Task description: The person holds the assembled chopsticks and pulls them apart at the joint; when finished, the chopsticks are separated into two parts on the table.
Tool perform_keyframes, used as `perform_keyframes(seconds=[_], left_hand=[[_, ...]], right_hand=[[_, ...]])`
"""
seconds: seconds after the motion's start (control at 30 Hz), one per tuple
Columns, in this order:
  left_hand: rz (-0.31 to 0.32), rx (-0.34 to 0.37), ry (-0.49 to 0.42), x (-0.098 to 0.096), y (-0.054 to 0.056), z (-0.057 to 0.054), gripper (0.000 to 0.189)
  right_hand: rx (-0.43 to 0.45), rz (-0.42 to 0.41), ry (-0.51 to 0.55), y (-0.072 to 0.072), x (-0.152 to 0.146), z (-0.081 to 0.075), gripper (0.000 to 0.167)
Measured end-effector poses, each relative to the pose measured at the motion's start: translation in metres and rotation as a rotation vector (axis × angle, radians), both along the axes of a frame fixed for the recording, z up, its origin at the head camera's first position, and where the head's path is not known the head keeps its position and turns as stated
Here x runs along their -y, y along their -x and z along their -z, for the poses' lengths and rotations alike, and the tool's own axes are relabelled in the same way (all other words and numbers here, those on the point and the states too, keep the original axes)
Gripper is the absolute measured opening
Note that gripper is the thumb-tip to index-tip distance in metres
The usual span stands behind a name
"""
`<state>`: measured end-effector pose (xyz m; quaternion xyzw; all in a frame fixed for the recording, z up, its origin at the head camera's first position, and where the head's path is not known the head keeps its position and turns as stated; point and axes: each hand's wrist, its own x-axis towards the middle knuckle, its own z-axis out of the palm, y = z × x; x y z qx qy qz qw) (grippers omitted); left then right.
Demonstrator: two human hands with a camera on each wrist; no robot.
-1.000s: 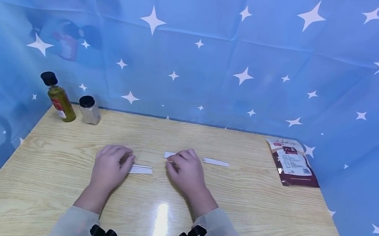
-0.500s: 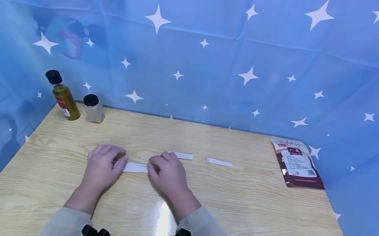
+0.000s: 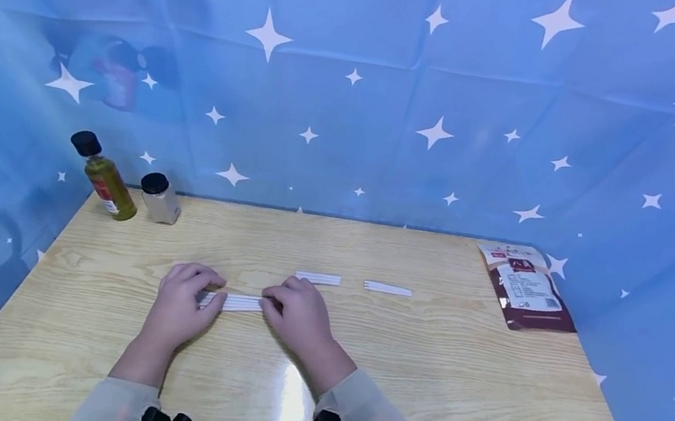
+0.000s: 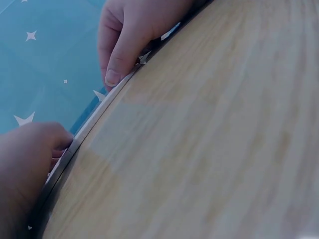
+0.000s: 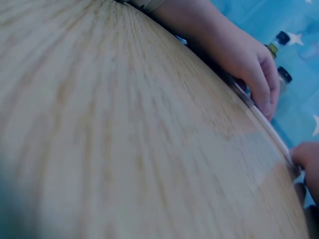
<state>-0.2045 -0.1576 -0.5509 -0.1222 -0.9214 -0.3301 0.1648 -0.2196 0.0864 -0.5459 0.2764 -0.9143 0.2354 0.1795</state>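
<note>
A row of thin white sticks [image 3: 243, 303] lies side by side on the table, spanning the space between both hands. My left hand [image 3: 180, 303] holds their left end, thumb on the near side and fingers on the far side. At the right end, my right hand [image 3: 301, 316] pinches the sticks between thumb and fingers. Seen edge-on in the left wrist view, the sticks [image 4: 102, 107] lie close along the tabletop, with the right hand [image 4: 137, 37] above their far end. Both palms hide the stick ends.
Behind my right hand lie two more groups of white sticks, a left group [image 3: 319, 278] and a right group [image 3: 387, 289]. An oil bottle [image 3: 107, 183] and a black-lidded jar [image 3: 161, 203] stand back left. A maroon and white pouch [image 3: 525, 290] lies back right on the wooden table [image 3: 480, 398].
My right hand has come left and nearer, from the rear sticks to the right end of the front ones. My left hand has shifted slightly left.
</note>
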Motion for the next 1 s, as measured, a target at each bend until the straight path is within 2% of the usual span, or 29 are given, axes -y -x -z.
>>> perform_keyframes(seconds=[0.2,0.37,0.7,1.0], left_hand=[[0.030,-0.039,-0.027,0.003,-0.001,0.002,0.014],[0.043,-0.052,-0.043,0.003,-0.001,0.001,0.010],[0.015,-0.016,-0.073,0.002,-0.001,-0.002,0.009],[-0.003,0.014,-0.088,0.002,0.000,-0.002,0.009]], right_hand=[[0.025,-0.007,0.002,-0.002,0.000,-0.001,0.014],[0.089,0.005,-0.005,-0.002,0.001,-0.003,0.013],[0.232,0.043,0.005,-0.002,0.004,-0.008,0.010],[0.267,0.053,0.031,-0.003,0.005,-0.010,0.009]])
